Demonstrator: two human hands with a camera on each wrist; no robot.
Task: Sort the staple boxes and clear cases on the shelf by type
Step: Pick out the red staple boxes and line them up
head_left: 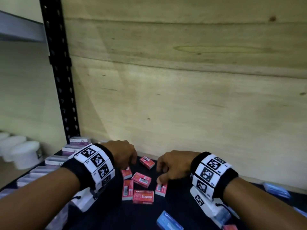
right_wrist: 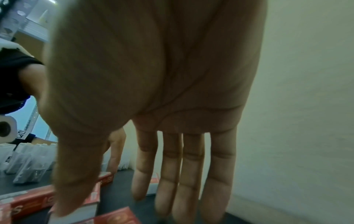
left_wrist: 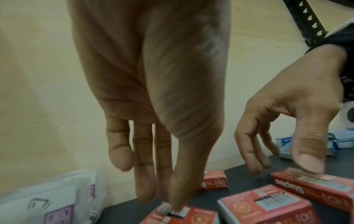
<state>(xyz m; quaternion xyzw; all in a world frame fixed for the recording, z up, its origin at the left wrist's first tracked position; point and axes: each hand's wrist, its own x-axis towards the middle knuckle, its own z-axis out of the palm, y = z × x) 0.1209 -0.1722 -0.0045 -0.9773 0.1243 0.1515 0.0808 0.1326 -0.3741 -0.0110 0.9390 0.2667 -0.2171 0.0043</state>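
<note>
Six red boxes (head_left: 141,179) lie loosely clustered on the dark shelf (head_left: 179,203), between and just below both hands. From the head view the left hand (head_left: 122,154) reaches down over the cluster's left side and the right hand (head_left: 172,165) over its right side, but the fingertips there are hidden behind the knuckles.

The left wrist view shows what that hides: the left fingers (left_wrist: 145,174) hang nearly straight, released, and the thumb tip presses on the barcode label of one red box (left_wrist: 184,215) directly beneath it. Two more red boxes lie just right of those fingers, and another lies beyond them by the wall. The same view shows the right thumb resting on the top of the far red box (left_wrist: 314,184), its other fingers loosely extended, tips near the shelf.

The right wrist view shows the right fingers (right_wrist: 184,174) straight and spread downward, grasping nothing, the thumb on a red box (right_wrist: 82,201) at their left.

Clear cases (head_left: 54,160) with purple labels stand in a row left of the left fingers; blue boxes (head_left: 275,190) lie right of the right fingers. A plywood back wall (head_left: 182,80) and a black perforated upright (head_left: 58,72) frame the shelf.
</note>
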